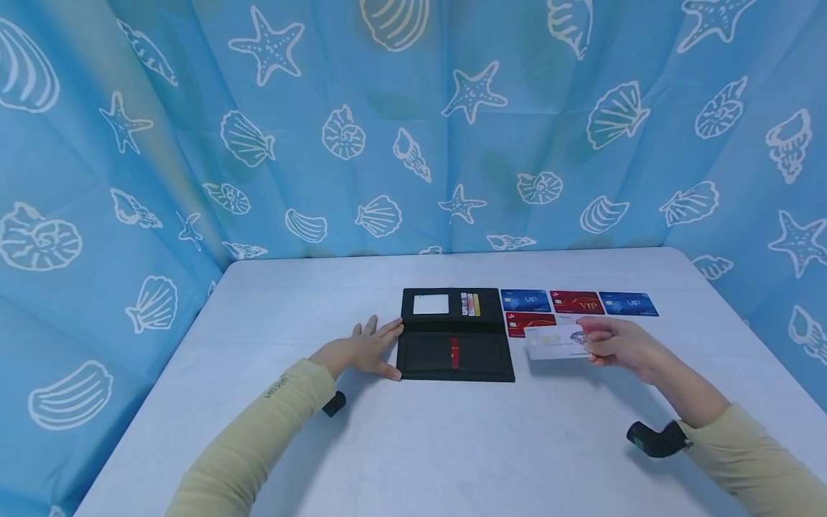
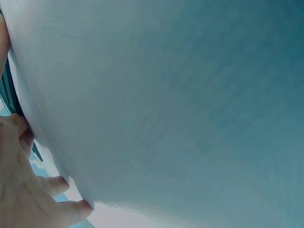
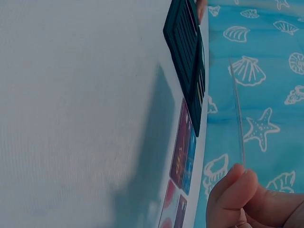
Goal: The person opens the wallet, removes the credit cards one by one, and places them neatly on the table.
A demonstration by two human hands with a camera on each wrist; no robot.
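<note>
A black wallet (image 1: 423, 355) lies unfolded on the table, a red card (image 1: 455, 353) showing in its lower half. At its left edge rests my left hand (image 1: 365, 348), fingers spread and touching the border. The left wrist view shows part of this left hand (image 2: 23, 185) against the white tabletop. Between thumb and fingers, my right hand (image 1: 623, 346) pinches a white card (image 1: 549, 345) raised to the right of the wallet. In the right wrist view this white card (image 3: 239, 118) appears edge-on. Its near side overlaps the cards lying behind it.
Right of the wallet lie a blue VIP card (image 1: 526, 301), a red VIP card (image 1: 576, 303) and another blue card (image 1: 627, 304). Below them is a red card (image 1: 525, 323), partly covered in this view. A blue shell-patterned curtain (image 1: 413, 93) hangs behind the white table (image 1: 452, 445).
</note>
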